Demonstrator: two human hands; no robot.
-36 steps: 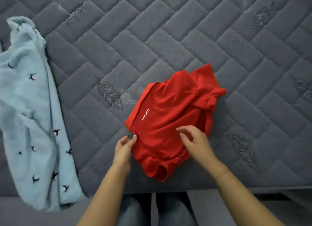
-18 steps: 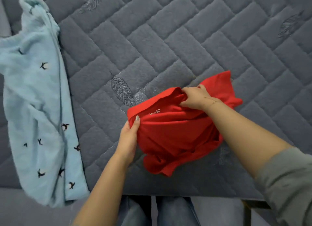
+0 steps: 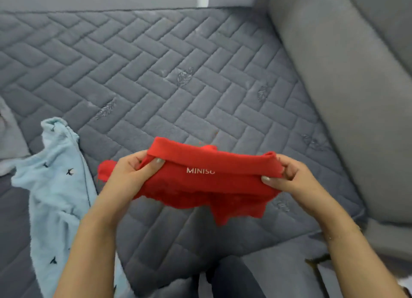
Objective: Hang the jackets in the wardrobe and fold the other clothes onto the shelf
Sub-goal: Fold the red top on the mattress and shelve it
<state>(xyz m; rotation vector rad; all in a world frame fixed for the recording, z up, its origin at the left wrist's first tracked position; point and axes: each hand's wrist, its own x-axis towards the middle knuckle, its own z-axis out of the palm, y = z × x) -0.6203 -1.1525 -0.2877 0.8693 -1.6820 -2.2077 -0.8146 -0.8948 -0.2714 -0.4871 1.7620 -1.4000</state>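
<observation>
Both hands hold the folded red garment [image 3: 205, 182] up off the bed: the left hand [image 3: 131, 175] pinches its left end, thumb on top, and the right hand [image 3: 287, 177] grips its right end with curled fingers. It hangs as a loose bundle over the near edge of the bed [image 3: 156, 79], its lower layers sagging unevenly, so the fold looks done but slack. By my reading this piece is ready to be carried to the shelf, which is not in view, nor is the wardrobe. Toward the bed's near left corner a light blue garment [image 3: 53, 186] lies spread out and unfolded, partly over the edge; it remains to be dealt with. Farther left a grey cloth [image 3: 9, 137] shows only in part. No other clothes appear on the far part of the bed.
</observation>
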